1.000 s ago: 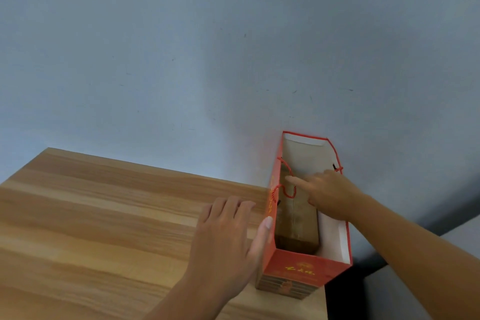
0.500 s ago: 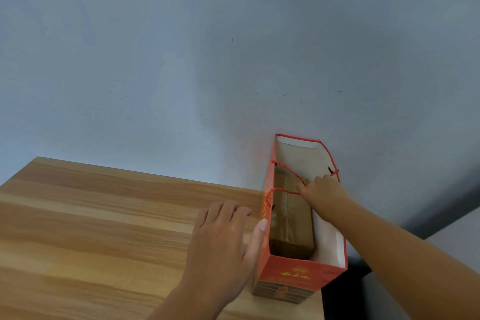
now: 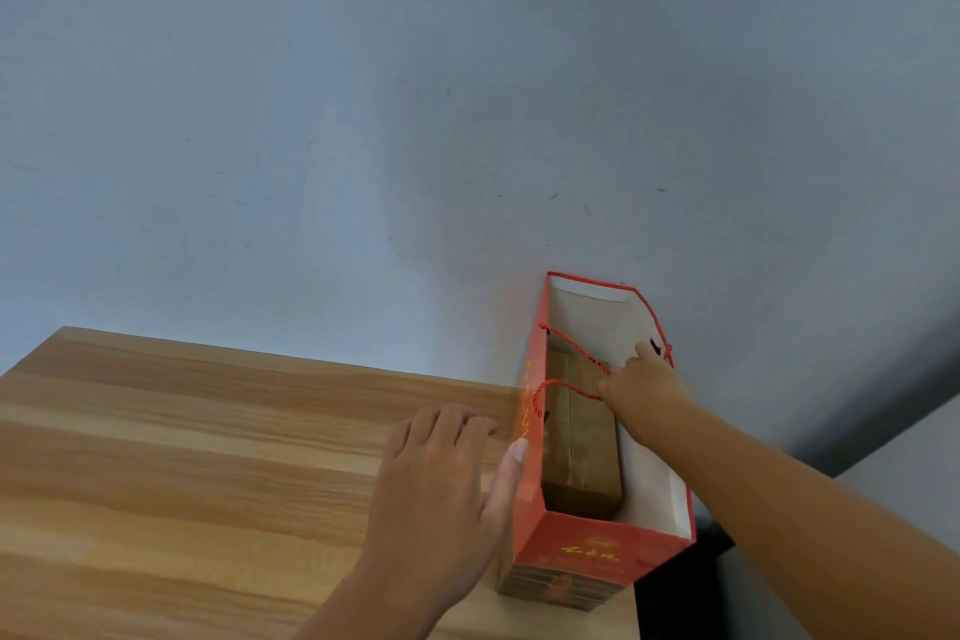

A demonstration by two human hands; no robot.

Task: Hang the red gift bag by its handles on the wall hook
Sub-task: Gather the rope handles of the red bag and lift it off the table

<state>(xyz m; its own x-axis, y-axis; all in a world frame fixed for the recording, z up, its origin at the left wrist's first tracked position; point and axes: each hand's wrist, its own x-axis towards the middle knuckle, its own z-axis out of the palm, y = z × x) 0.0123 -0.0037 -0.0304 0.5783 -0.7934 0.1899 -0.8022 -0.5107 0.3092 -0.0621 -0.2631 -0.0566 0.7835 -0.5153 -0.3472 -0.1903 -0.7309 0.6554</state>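
The red gift bag (image 3: 582, 551) stands upright at the right end of the wooden table (image 3: 208, 457), its open top facing me and a brown box (image 3: 582, 452) inside. My right hand (image 3: 644, 400) reaches across the bag's mouth and pinches the red cord handles (image 3: 574, 353), pulling the left handle's cord over toward the right wall. My left hand (image 3: 447, 489) lies flat with fingers apart, its thumb pressed against the bag's left side. No wall hook shows in the frame.
A plain blue-grey wall (image 3: 415, 120) rises right behind the table and bag. The table's right edge ends just past the bag, with a dark gap (image 3: 680, 603) and a lighter surface (image 3: 893, 473) beyond.
My right hand went from poking into the bag to gripping the cord handles and drawing them toward the right wall. The view tilted up slightly. My left hand stayed against the bag.
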